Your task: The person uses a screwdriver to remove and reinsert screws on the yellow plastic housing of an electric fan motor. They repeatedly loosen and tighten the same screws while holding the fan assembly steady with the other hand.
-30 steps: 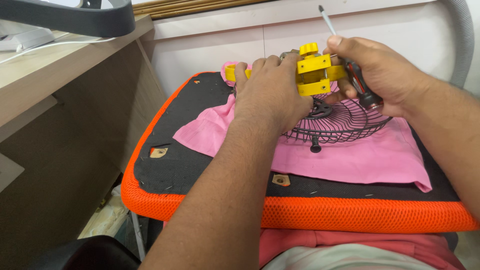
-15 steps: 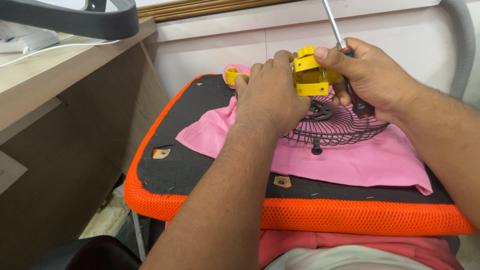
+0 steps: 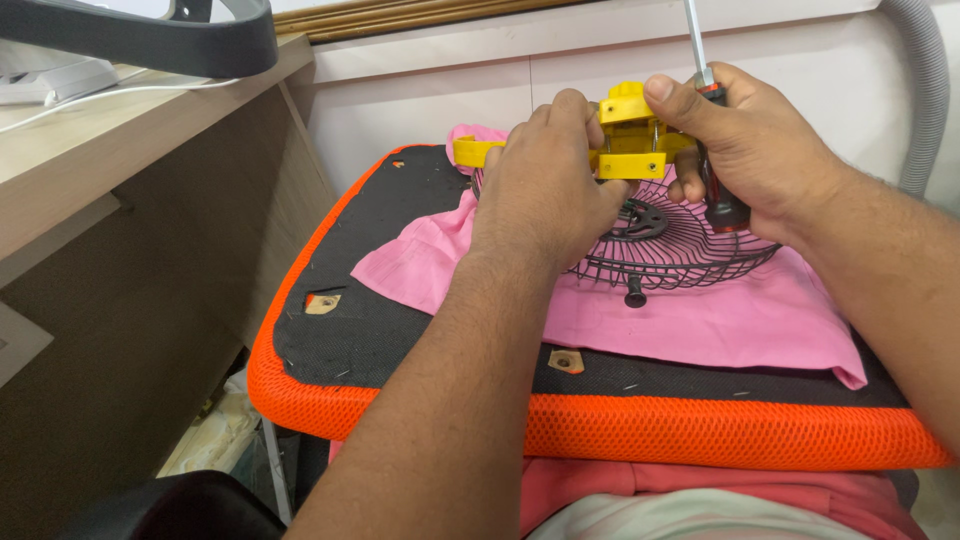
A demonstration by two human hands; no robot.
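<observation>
My left hand (image 3: 545, 180) grips a yellow plastic bracket (image 3: 630, 140) from the left, its fingers curled over the top. My right hand (image 3: 745, 150) presses a thumb on that same yellow bracket and holds a screwdriver (image 3: 712, 150) with a dark red-black handle, the metal shaft pointing up. Under both hands a black wire fan guard (image 3: 670, 250) lies dome-down on a pink cloth (image 3: 700, 320). A second yellow piece (image 3: 475, 152) sticks out left of my left hand.
The cloth lies on an upturned chair seat with black underside and orange mesh edge (image 3: 700, 435). A wooden desk (image 3: 120, 170) stands at the left with a white cable. A grey corrugated hose (image 3: 925, 90) runs down the white wall at the right.
Both hands lifted the yellow bracket slightly up and toward the camera's centre. The screwdriver turned from slanted to nearly upright in my right hand.
</observation>
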